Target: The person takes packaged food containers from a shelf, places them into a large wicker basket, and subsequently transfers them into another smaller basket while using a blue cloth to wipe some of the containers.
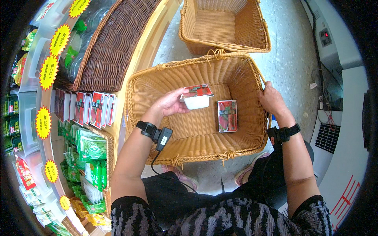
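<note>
My left hand (172, 103) grips a sealed white plastic food tub (197, 101) with a red printed lid. It holds the tub over the inside of a tan wicker basket (189, 129). A second red-lidded tub (227, 116) lies inside on the basket's floor, toward its right side. My right hand (273, 98) is closed around the basket's right rim, with the fingertips partly hidden behind the weave. Both wrists wear black straps with small devices, and a cable hangs from the left one.
Several red-lidded tubs (100, 109) stand in a row on the wooden shelf at left, beside a dark wicker basket (118, 44). Green packets (92, 147) fill a shelf basket below. Another tan wicker basket (215, 26) stands beyond mine. A white appliance (339, 38) is at right.
</note>
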A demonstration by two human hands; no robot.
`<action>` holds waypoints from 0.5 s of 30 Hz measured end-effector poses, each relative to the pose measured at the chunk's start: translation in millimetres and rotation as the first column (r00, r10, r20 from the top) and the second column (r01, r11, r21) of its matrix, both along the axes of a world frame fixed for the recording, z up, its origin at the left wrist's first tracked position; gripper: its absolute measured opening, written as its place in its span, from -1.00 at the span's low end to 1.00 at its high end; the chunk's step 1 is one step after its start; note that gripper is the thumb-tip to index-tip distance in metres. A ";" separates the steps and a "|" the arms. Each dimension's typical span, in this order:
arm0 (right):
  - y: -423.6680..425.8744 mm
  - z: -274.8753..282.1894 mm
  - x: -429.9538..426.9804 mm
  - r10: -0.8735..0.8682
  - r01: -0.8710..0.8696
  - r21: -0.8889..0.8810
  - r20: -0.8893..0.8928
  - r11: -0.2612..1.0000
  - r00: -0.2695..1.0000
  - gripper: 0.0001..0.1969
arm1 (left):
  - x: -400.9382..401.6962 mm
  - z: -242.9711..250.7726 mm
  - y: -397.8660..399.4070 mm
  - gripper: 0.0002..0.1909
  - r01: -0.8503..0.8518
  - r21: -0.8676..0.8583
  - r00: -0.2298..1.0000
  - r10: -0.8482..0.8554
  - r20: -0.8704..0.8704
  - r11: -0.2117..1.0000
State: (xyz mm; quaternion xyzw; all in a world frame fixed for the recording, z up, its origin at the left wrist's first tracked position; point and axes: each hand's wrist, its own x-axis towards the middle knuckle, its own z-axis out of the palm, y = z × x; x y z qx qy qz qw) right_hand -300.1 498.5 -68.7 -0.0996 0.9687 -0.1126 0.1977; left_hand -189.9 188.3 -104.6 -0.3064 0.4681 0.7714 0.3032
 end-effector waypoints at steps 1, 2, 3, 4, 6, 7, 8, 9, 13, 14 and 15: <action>0.0 0.0 -0.1 -0.005 0.005 -0.002 0.004 1.000 1.000 -0.69 | -0.5 -0.1 -0.2 -0.56 0.009 -0.011 1.000 -0.009 0.014 1.000; 0.0 0.4 -0.1 -0.004 0.004 -0.001 0.003 1.000 1.000 -0.69 | -0.8 -0.6 -0.7 -0.56 0.008 -0.011 1.000 -0.008 0.013 1.000; -0.2 0.8 0.0 -0.004 0.004 0.003 0.003 1.000 1.000 -0.69 | -0.8 -1.2 -1.7 -0.57 0.014 0.005 1.000 -0.014 0.013 1.000; -0.4 1.3 0.2 -0.003 0.003 0.008 0.003 1.000 1.000 -0.68 | -0.9 -2.0 -2.7 -0.57 0.019 0.021 1.000 -0.019 0.014 1.000; -1.3 3.1 1.3 0.000 0.000 0.008 -0.001 1.000 1.000 -0.69 | -1.3 -3.5 -4.4 -0.59 0.014 0.030 1.000 -0.015 0.014 0.999; -1.8 3.8 1.5 0.003 -0.003 0.007 -0.003 1.000 1.000 -0.69 | -1.4 -4.2 -5.2 -0.60 0.010 0.038 1.000 -0.011 0.016 0.999; -1.9 3.5 1.1 0.004 -0.004 0.006 -0.005 1.000 1.000 -0.69 | -1.3 -5.1 -6.0 -0.60 0.009 0.037 1.000 -0.010 0.014 0.999; -1.8 2.7 0.6 -0.004 0.004 0.011 0.004 1.000 1.000 -0.69 | -1.1 -6.2 -6.7 -0.61 0.001 0.038 1.000 -0.002 0.021 0.999; -2.5 4.7 1.2 -0.005 0.005 0.005 0.014 1.000 1.000 -0.69 | 0.2 -11.3 -11.0 -0.63 -0.029 0.054 0.999 0.028 0.028 0.998; -2.8 4.5 1.4 -0.004 0.004 0.005 0.014 1.000 1.000 -0.69 | 0.7 -12.7 -12.5 -0.63 -0.030 0.054 0.999 0.029 0.028 0.998; -2.7 5.3 1.4 -0.002 0.002 0.002 0.015 1.000 1.000 -0.68 | 0.8 -13.5 -13.9 -0.64 -0.028 0.072 0.999 0.027 0.019 0.997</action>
